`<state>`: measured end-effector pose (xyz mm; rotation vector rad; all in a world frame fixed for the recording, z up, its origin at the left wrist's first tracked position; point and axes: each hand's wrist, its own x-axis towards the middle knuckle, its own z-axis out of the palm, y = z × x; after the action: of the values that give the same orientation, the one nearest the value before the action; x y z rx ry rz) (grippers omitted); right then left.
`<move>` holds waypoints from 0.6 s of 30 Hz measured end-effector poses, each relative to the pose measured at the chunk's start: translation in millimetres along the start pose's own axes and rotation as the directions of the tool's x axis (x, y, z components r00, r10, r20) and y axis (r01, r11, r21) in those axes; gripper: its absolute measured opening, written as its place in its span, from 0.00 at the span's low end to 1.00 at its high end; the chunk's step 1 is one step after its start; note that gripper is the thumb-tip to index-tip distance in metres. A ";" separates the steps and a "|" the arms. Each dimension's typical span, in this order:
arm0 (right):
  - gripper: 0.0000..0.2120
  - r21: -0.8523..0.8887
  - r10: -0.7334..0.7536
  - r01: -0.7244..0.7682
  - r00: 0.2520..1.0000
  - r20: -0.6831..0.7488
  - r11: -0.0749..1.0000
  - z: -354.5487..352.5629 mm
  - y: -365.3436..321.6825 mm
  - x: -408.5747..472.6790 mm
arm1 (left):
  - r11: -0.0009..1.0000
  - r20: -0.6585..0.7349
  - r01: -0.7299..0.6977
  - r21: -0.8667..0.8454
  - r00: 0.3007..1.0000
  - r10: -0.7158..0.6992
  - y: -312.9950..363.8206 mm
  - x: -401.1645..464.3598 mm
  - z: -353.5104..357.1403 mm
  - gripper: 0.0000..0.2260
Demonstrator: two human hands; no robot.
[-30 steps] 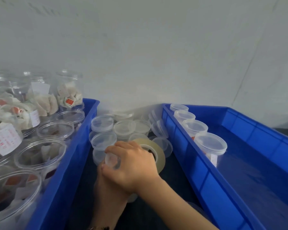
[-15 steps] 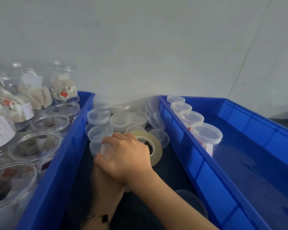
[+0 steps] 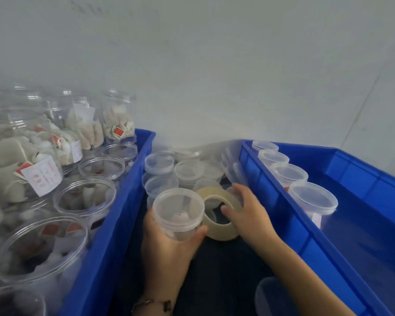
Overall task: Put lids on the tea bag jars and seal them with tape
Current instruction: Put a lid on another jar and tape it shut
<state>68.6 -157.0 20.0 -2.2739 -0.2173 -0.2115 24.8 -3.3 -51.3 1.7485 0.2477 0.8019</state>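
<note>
My left hand grips a small clear tea bag jar from below, upright, with a clear lid on its mouth. Just right of it a roll of beige tape stands tilted on the dark surface between the two bins. My right hand pinches the roll, thumb inside its hole and fingers over its outer rim. Loose clear lids lie piled behind the jar and the tape.
The left blue bin holds several open jars of tea bags. The right blue bin has a row of lidded jars along its near wall. Another clear lid lies at the lower right. A white wall stands behind.
My right hand has left the top of the jar and moved right onto the tape roll. The jar with its lid now shows in my left hand.
</note>
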 end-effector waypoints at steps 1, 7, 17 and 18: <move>0.32 -0.160 -0.054 0.068 0.995 0.088 0.985 5.9 12.9 1.9 | 1.000 -0.019 -0.010 -0.002 1.000 0.010 3.6 -1.0 -0.9 0.44; 0.32 -0.523 -0.164 0.318 0.933 0.319 0.791 34.2 44.0 4.3 | 0.996 0.042 -0.013 -0.090 0.999 0.017 8.5 0.7 -4.5 0.52; 0.17 0.078 -0.122 0.130 0.987 -0.103 0.988 5.4 2.8 -32.1 | 0.702 -0.157 -0.686 0.192 0.685 0.712 48.6 -16.4 -15.2 0.14; 0.20 0.172 -0.092 0.114 0.987 -0.130 0.978 0.1 -2.4 -41.2 | 0.676 -0.083 -0.721 0.154 0.672 0.736 53.7 -20.0 -14.4 0.13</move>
<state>28.1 -159.0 12.6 -2.0650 -0.2801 -0.3689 -11.5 -21.2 -8.2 1.9007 -0.3735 1.5220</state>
